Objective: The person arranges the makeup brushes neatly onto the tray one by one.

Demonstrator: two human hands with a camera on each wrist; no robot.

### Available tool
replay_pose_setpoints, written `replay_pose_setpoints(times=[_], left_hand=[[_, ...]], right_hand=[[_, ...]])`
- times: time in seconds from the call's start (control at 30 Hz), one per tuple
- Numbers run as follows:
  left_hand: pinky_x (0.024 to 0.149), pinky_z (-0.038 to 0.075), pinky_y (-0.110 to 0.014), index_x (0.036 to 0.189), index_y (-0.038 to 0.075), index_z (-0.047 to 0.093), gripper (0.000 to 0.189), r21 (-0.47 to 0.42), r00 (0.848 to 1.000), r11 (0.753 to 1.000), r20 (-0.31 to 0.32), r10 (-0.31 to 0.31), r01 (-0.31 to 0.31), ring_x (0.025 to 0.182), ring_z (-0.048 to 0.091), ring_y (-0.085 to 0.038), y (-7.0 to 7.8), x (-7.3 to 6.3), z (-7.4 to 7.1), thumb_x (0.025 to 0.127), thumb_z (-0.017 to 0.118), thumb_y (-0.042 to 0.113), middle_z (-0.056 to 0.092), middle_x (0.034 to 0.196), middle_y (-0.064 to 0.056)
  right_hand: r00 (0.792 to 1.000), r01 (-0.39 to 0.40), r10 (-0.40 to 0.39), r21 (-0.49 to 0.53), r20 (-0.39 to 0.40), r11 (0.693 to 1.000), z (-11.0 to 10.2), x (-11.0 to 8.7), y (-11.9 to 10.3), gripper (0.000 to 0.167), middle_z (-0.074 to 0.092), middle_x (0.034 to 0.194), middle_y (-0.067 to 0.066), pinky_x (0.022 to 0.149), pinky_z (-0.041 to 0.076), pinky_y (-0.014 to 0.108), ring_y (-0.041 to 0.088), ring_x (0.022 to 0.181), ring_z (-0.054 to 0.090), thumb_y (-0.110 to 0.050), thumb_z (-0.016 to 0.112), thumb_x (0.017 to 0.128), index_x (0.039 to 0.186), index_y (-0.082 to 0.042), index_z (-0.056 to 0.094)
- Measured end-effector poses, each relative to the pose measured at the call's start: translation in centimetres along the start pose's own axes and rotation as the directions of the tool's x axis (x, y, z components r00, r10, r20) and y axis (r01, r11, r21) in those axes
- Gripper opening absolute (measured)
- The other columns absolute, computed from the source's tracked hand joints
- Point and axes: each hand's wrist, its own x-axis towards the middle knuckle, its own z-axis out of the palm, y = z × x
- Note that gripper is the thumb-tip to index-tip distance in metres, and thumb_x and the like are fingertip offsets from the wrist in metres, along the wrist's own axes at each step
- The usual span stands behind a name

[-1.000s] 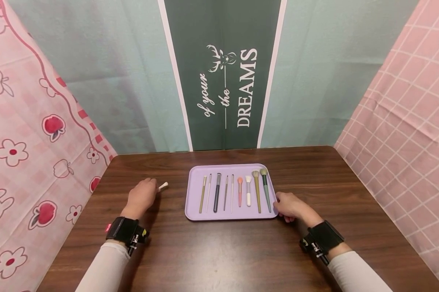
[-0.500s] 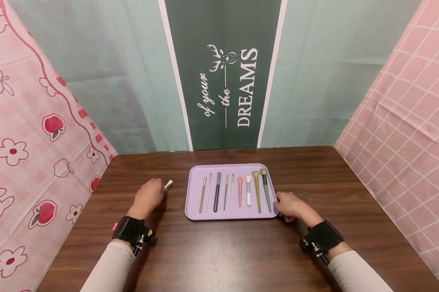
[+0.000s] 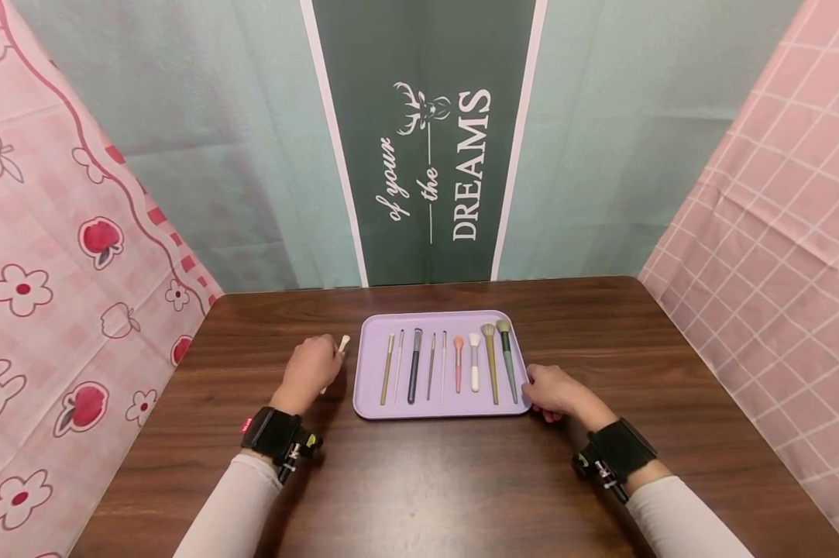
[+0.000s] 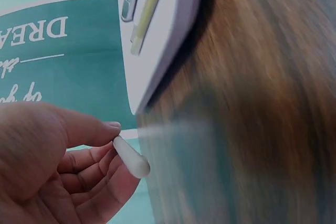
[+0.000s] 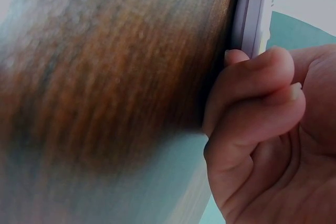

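My left hand [image 3: 313, 364] pinches a slim pale makeup brush [image 3: 345, 342] just left of the lilac tray [image 3: 419, 413]. In the left wrist view the rounded white end of the brush [image 4: 131, 158] sticks out between thumb and fingers, and its middle is hidden by the hand. At the tray's near right corner, my right hand [image 3: 550, 391] grips the rim. Seen from the right wrist, the fingers of this hand [image 5: 252, 108] are curled at the tray's edge [image 5: 252, 19]. Several makeup brushes [image 3: 414, 368] lie side by side on the tray, bristles toward the back.
The tray rests on a dark wooden table [image 3: 419, 488]. Behind the table hangs a green curtain [image 3: 433, 256] with white lettering. Pink patterned cloth [image 3: 84, 310] borders the left side, and a pink checked cloth [image 3: 775, 256] the right.
The left hand has moved right toward the tray with the brush, which has turned more upright in the head view. The right hand and tray have stayed in place.
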Motion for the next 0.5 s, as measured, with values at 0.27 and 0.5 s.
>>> replay_pose_setpoints(times=[0.27,0.5], left_hand=[[0.063,0.053,-0.044,0.081,0.003,0.067,0.019,-0.022,0.998,0.998,0.035,-0.056,0.056,0.065,0.065,-0.029,1.5,0.6,0.5,0.094,0.068,0.017,0.066,0.071,-0.009],[0.056,0.048,-0.035,0.082,0.002,0.066,0.019,-0.051,0.989,0.991,0.093,-0.116,0.121,0.061,0.059,-0.023,2.4,1.0,1.0,0.096,0.063,0.015,0.063,0.070,-0.007]], right_hand=[[1.000,0.010,-0.010,-0.002,-0.004,1.000,0.1,0.1,0.2,0.011,0.059,0.066,0.008,0.041,0.047,0.028,0.015,0.044,0.056,-0.010,0.049,0.095,0.086,-0.004,0.051],[1.000,0.018,-0.018,-0.001,-0.008,1.000,0.1,0.1,0.3,0.011,0.059,0.065,0.008,0.041,0.047,0.028,0.015,0.043,0.056,-0.010,0.050,0.095,0.086,-0.004,0.051]])
